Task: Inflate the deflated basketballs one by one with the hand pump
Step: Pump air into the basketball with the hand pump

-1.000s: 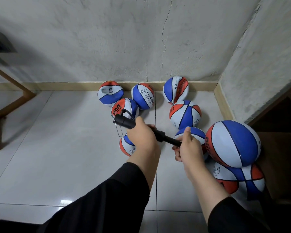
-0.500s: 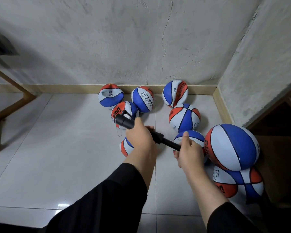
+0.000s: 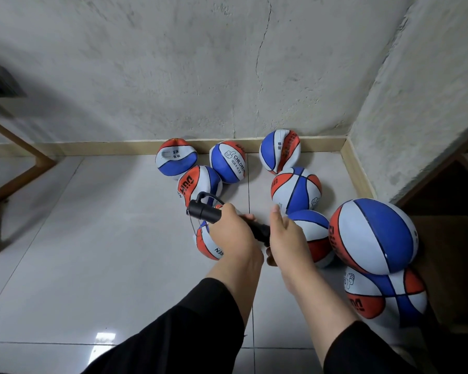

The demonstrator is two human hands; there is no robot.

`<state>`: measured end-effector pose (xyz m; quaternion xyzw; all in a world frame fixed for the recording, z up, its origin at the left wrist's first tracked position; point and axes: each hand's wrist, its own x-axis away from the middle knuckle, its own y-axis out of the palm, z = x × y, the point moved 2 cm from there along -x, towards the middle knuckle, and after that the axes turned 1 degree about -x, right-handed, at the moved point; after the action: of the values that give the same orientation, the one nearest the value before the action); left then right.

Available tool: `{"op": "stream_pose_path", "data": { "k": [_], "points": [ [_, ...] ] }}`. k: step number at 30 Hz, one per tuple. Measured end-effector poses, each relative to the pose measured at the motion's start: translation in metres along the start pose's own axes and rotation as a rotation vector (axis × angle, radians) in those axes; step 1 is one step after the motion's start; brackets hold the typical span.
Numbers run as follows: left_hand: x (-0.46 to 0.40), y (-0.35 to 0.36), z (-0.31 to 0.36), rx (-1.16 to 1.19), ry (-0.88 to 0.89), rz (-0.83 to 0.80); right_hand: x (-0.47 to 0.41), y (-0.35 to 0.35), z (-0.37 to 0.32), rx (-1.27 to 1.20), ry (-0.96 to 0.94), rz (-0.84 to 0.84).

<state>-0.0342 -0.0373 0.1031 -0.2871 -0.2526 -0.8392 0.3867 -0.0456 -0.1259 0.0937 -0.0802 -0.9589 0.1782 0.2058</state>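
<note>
Left hand [image 3: 231,233] and right hand [image 3: 288,238] both clamp the hand pump [image 3: 204,211], hands nearly together. Deflated basketballs [image 3: 296,190] lie from 11 to 3 o'clock. Risk: the loop-like hose could come loose, wasting strokes.

Both forearms reached forward from black sleeves pushed up short of the wrists, converging so that the two hands sat close together. The left hand [image 3: 231,230] was curled into a fist, back of the hand up, gripping the pump [image 3: 206,211] (its black end stuck out past the thumb side). The right hand [image 3: 288,238] sat just to the right, thumb pointing forward, its fingers wrapped under and mostly hidden, closed around the same pump.
</note>
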Motion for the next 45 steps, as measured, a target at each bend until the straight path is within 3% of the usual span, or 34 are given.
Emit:
{"op": "stream_pose_path", "data": {
  "k": [7, 12, 19, 24, 29, 34, 40, 45],
  "points": [
    [-0.021, 0.007, 0.028, 0.001, 0.053, 0.022, -0.015, -0.025, 0.015, -0.129, 0.073, 0.170],
    [-0.030, 0.002, 0.026, 0.005, 0.068, 0.033, -0.016, -0.025, 0.032, -0.098, 0.132, 0.079],
    [-0.005, 0.008, 0.007, -0.012, 0.082, 0.026, -0.008, -0.006, 0.002, -0.135, 0.102, -0.013],
    [-0.002, 0.010, 0.008, 0.016, 0.094, 0.021, -0.007, -0.001, -0.003, -0.248, 0.235, -0.122],
    [-0.004, 0.009, 0.012, -0.021, 0.049, 0.011, -0.007, -0.003, 0.007, -0.298, 0.208, 0.007],
    [-0.023, 0.002, 0.025, -0.019, 0.069, 0.043, -0.011, -0.022, 0.024, -0.489, 0.335, 0.050],
    [-0.018, 0.002, 0.011, -0.059, 0.064, 0.026, -0.004, -0.019, 0.015, -0.575, 0.397, -0.013],
    [-0.003, 0.007, -0.001, -0.044, 0.101, -0.001, 0.002, -0.010, 0.004, -0.469, 0.374, -0.101]
  ]
}}
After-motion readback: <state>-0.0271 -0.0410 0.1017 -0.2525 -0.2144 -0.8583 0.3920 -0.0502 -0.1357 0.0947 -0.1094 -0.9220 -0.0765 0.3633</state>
